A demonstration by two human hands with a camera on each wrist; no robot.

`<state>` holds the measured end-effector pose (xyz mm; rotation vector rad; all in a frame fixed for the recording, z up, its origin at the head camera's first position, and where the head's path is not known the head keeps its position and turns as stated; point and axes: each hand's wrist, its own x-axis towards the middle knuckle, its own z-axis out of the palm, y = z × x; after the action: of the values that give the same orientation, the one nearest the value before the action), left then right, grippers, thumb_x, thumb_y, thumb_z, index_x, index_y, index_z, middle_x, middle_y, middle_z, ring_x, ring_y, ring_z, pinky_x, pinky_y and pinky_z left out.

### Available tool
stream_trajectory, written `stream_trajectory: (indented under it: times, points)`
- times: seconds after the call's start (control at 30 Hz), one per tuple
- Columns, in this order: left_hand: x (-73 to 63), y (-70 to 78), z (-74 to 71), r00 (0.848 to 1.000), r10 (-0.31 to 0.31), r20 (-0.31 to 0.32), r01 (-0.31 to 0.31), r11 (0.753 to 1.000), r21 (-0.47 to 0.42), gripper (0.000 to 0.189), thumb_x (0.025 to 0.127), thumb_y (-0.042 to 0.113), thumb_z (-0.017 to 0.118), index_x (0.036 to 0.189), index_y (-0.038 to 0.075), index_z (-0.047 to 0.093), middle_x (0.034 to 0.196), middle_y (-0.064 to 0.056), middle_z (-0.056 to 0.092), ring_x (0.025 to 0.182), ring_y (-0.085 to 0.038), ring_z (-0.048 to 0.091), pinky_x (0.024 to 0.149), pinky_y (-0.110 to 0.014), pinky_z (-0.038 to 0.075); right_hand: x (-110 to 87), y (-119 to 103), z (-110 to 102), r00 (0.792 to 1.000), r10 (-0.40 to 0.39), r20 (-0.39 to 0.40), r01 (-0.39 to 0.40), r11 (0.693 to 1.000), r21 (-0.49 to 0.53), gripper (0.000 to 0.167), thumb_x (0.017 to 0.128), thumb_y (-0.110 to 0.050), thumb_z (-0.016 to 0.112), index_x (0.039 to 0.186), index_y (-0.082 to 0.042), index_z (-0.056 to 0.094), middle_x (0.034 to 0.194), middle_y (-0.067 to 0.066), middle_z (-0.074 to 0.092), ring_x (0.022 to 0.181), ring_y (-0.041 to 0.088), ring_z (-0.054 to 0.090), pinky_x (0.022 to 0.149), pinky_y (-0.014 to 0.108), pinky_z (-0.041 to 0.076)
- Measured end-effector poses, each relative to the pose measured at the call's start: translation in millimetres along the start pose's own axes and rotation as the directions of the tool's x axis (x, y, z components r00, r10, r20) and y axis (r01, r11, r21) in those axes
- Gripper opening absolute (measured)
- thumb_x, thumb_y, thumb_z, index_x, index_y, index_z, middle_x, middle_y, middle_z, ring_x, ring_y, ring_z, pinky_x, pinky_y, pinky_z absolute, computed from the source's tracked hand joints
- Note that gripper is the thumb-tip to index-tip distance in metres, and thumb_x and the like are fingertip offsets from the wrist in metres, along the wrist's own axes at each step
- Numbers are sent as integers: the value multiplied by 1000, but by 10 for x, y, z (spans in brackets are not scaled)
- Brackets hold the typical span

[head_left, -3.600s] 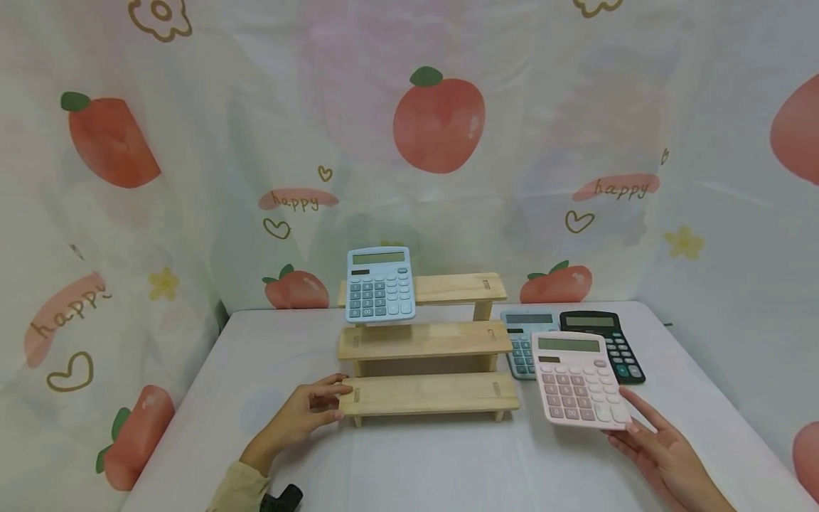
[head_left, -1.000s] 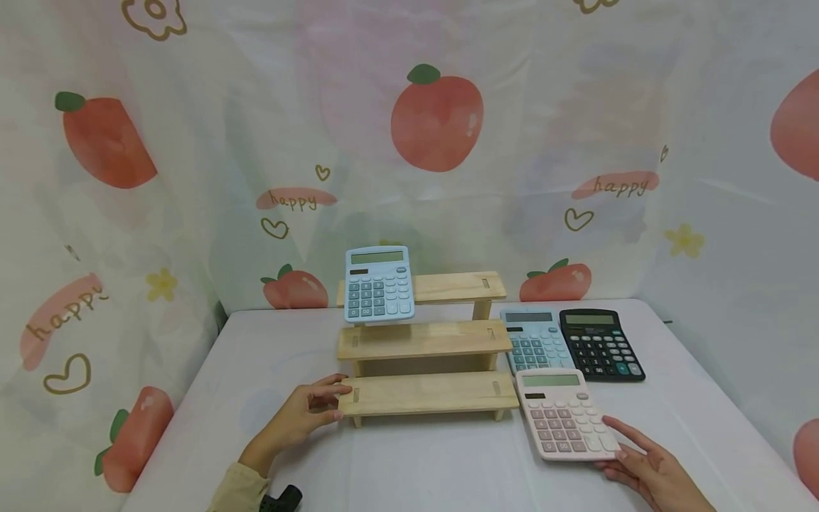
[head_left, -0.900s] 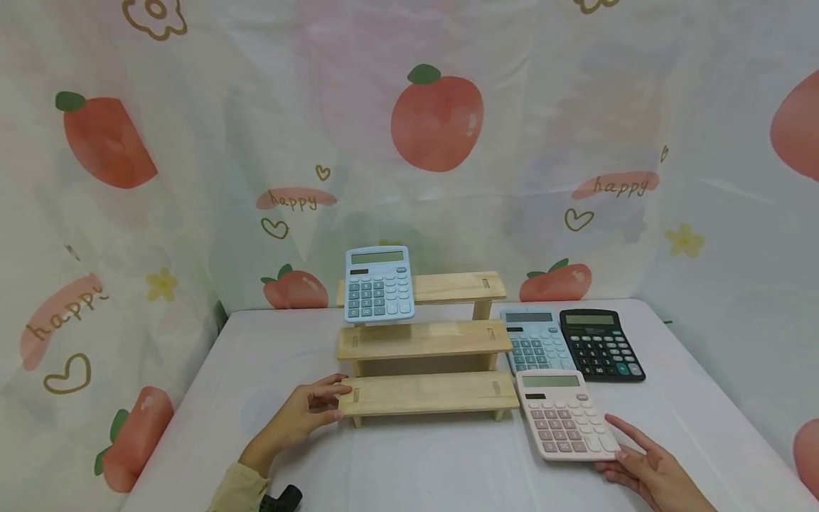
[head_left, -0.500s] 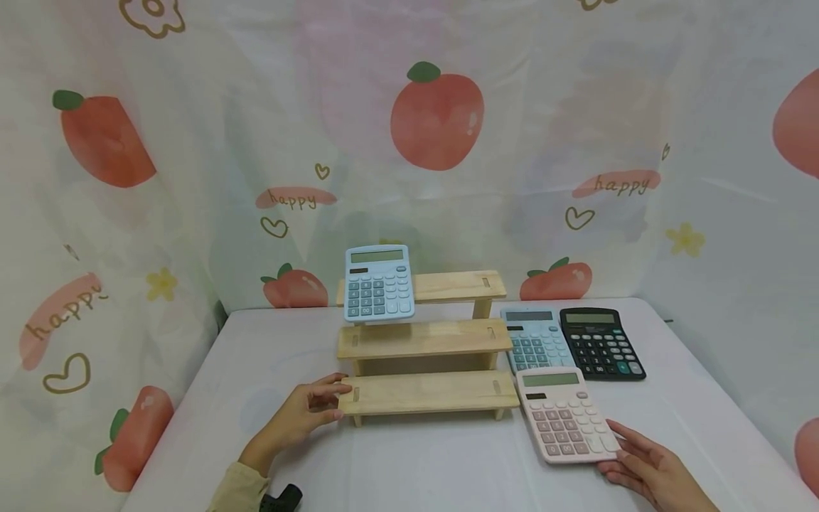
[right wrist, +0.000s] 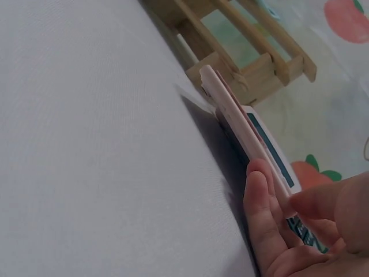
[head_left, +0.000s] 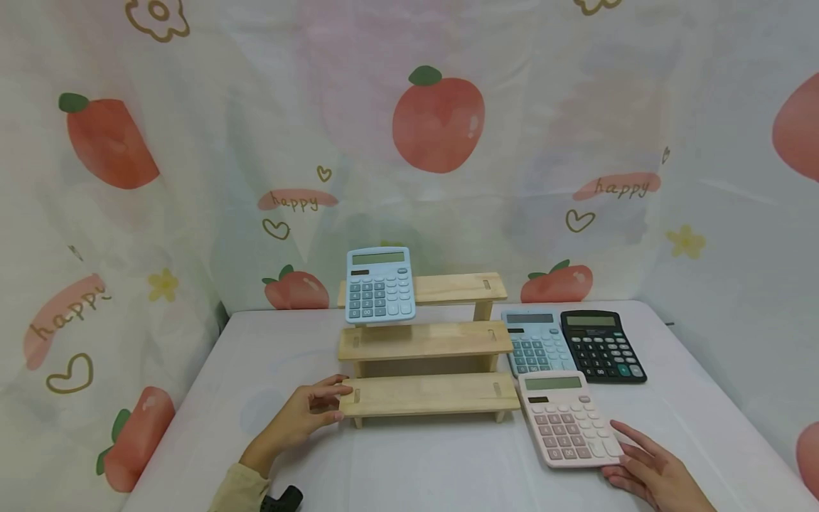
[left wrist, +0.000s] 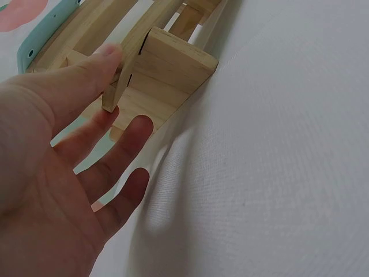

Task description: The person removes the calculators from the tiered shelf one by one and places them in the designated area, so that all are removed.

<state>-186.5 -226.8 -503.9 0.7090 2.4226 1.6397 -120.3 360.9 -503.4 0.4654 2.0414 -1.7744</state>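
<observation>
My left hand [head_left: 294, 423] pinches the left end of a three-tier wooden display rack [head_left: 429, 395] at its lowest shelf. In the left wrist view the thumb [left wrist: 106, 53] lies on one side of that board, with the index finger opposite and the other fingers loose. My right hand [head_left: 659, 473] holds a pink calculator [head_left: 569, 419] by its near right corner, keys facing up. In the right wrist view this pink calculator [right wrist: 248, 133] is tilted, with fingers below and thumb on top. A light blue calculator [head_left: 380, 284] leans on the left of the top shelf.
Right of the rack, another light blue calculator [head_left: 537, 341] and a black calculator [head_left: 601, 345] lie side by side on the white-covered table [head_left: 409, 469]. The pink one partly covers the blue one's near edge. A fruit-print curtain [head_left: 441, 213] stands behind.
Since the oldest frame, the right hand has brought the pink calculator nearer and lower, uncovering more of the two calculators behind. Over the last second it has shifted slightly nearer. The left hand has stayed.
</observation>
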Motion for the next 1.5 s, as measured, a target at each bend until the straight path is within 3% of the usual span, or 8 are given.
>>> stream_trajectory:
  times: [0.27, 0.57, 0.73, 0.9, 1.2, 1.33, 1.5]
  points:
    - [3, 20, 8, 1000, -2, 0, 2, 1000, -8, 41, 95, 13, 71, 132, -2, 64, 151, -33, 45, 123, 15, 48, 97, -23, 53, -23, 26, 25, 999, 8, -32, -5, 997, 78, 68, 106, -6, 49, 161, -3, 9, 119, 9, 65, 96, 22, 74, 88, 36, 60]
    - [5, 22, 11, 1000, 12, 2, -12, 1000, -8, 41, 95, 13, 71, 132, -3, 64, 151, -33, 45, 128, 8, 49, 98, -23, 53, -23, 22, 81, 997, -4, -81, 4, 1000, 1, 61, 107, -1, 42, 158, 6, 12, 104, -3, 71, 93, 21, 75, 84, 34, 61]
    - [6, 21, 9, 1000, 15, 4, -15, 1000, -9, 41, 95, 12, 71, 132, -4, 64, 150, -35, 44, 124, 11, 51, 98, -23, 53, -16, 36, 104, 995, 6, -96, -9, 999, -38, 60, 106, 0, 42, 158, 8, 14, 104, 0, 72, 91, 21, 75, 83, 32, 61]
    - [5, 16, 12, 1000, 8, 4, -8, 1000, -14, 41, 95, 12, 71, 132, -5, 63, 150, -36, 44, 119, 12, 53, 97, -23, 53, -23, 15, 114, 991, 10, -132, -25, 993, -116, 57, 107, -11, 42, 155, 11, 20, 96, -1, 73, 85, 22, 73, 78, 31, 61]
    - [8, 21, 12, 1000, -9, 3, 9, 1000, -13, 42, 94, 13, 71, 132, -3, 63, 152, -34, 43, 120, 10, 54, 98, -23, 53, -70, -61, 25, 982, -42, -183, 10, 985, -172, 54, 110, -20, 39, 152, 11, 29, 127, 17, 67, 84, 22, 73, 77, 30, 62]
    - [7, 15, 12, 1000, -12, 2, 12, 1000, -14, 42, 94, 13, 71, 132, -4, 63, 151, -34, 43, 116, 5, 58, 97, -24, 53, -88, -100, -11, 977, -68, -204, 29, 982, -186, 53, 110, -21, 37, 152, 10, 31, 116, 3, 71, 82, 20, 72, 76, 27, 61]
    - [1, -2, 12, 1000, -8, -1, 8, 1000, -16, 42, 94, 12, 71, 132, -4, 64, 151, -35, 44, 118, 10, 54, 97, -23, 53, -104, -133, -28, 968, -109, -225, 63, 977, -203, 55, 110, -27, 38, 151, 9, 34, 104, -12, 71, 80, 16, 71, 76, 24, 61]
